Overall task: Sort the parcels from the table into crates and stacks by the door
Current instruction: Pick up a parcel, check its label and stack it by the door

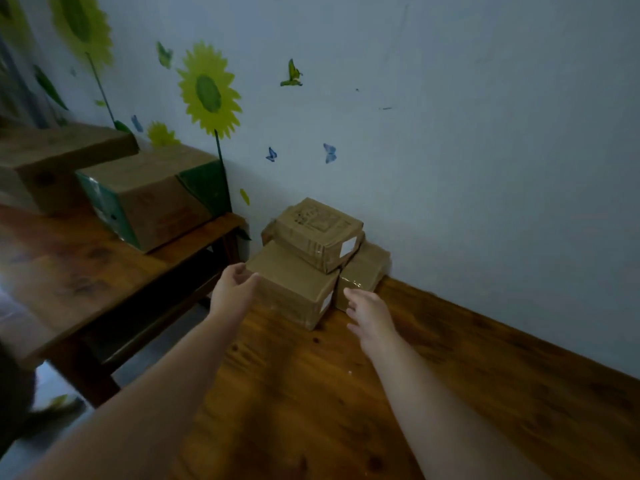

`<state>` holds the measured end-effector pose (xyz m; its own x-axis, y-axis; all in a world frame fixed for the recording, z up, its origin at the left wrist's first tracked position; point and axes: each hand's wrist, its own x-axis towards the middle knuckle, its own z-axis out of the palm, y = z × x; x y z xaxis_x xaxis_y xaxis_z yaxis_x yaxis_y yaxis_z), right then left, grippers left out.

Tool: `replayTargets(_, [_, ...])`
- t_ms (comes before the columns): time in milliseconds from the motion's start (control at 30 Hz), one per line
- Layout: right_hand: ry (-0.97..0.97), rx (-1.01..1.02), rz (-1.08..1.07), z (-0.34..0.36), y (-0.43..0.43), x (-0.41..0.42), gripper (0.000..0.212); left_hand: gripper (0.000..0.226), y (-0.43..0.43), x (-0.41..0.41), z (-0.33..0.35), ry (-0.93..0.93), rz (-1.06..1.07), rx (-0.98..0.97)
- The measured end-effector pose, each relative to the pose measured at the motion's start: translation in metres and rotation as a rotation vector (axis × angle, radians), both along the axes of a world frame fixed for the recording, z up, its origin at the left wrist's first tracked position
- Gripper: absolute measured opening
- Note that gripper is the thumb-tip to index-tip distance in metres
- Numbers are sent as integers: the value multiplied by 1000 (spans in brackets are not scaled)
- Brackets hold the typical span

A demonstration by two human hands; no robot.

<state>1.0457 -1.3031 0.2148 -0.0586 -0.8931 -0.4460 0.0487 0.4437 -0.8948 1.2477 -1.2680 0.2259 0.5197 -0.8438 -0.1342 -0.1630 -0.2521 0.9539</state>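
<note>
Three brown taped parcels are piled on a wooden surface against the wall. The front parcel (294, 284) stands nearest me. A second parcel (363, 271) is behind it on the right. The top parcel (317, 232), with a white label, rests tilted across both. My left hand (233, 289) is at the front parcel's left corner, fingers apart, touching or nearly touching it. My right hand (370, 315) hovers open just right of the front parcel, in front of the second one. Neither hand holds anything.
A lower wooden table (86, 268) on the left carries a brown and green carton (152, 199) and a larger cardboard box (52, 164). A pale wall with sunflower and butterfly stickers (207, 91) runs behind. The wooden surface (311, 393) stretches toward me.
</note>
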Motion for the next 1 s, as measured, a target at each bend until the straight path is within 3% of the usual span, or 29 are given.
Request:
replayTargets(333, [237,233,-51,-50,-51,72,72,69,-95,80,-68,59,-226,219])
replayTargets(500, [227,230,-39,-60,-63,86,64,69,-121,88,-84,116,-297,289])
replayTargets(600, [231,237,-53,-65,-63,88,67,61,-121,88,-89,143,-335,304])
replayTargets(733, [244,215,-64,-65,-55,83,60,53,-107,87,-86,72,-341,298])
replayTargets(1000, [216,203,-36,-52,-13,63,66,49,-55,88,-72,-60,-407,284])
